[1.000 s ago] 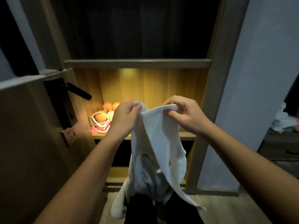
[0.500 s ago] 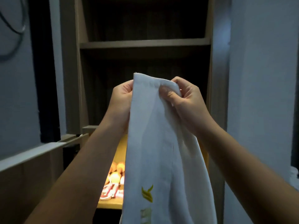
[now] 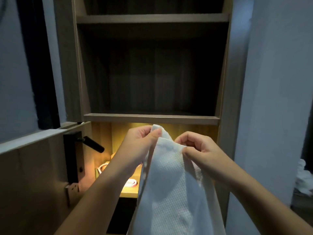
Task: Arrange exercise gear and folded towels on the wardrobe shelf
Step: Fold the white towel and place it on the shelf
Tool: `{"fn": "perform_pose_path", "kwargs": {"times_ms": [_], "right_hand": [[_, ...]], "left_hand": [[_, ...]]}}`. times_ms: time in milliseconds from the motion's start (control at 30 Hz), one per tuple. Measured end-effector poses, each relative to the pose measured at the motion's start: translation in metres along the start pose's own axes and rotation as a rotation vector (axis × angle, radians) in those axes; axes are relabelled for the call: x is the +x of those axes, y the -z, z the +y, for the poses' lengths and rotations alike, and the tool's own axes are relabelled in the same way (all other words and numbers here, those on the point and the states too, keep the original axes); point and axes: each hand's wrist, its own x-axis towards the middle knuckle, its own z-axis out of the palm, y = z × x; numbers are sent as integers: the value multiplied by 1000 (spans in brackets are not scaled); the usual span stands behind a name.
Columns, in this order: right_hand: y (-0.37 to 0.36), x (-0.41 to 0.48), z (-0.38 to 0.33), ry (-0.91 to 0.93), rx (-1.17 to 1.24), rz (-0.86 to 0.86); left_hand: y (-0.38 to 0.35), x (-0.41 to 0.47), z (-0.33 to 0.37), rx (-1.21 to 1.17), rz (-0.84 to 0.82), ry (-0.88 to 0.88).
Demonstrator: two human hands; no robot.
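Dim wardrobe shelves (image 3: 150, 118) are faced while a white towel (image 3: 171, 187), hung lengthwise downward before the lit shelf, is pinched at its top edge by left hand (image 3: 141, 144) and right hand (image 3: 200, 150), no writing visible.

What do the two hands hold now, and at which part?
The left hand and right hand each pinch the white towel at its top edge.

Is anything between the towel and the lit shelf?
Nothing visible blocks it. The left hand and right hand pinch the towel just before the lit shelf; pink-and-white gear lies on its left part, and the towel hides the right.
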Motion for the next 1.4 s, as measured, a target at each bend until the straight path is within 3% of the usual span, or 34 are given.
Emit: {"fn": "perform_pose_path", "kwargs": {"times_ms": [167, 333, 967, 1100, 1400], "right_hand": [[3, -2, 0, 30, -37, -87], [3, -1, 5, 60, -29, -134], [-6, 0, 28, 47, -31, 35], [-6, 0, 35, 90, -117, 46], [-4, 2, 54, 130, -378, -39]], "left_hand": [[3, -3, -5, -64, -116, -14], [2, -5, -14, -3, -51, -37], [-12, -16, -23, 140, -61, -124], [-17, -23, -26, 170, -89, -131], [-29, -26, -47, 416, 64, -217]]}}
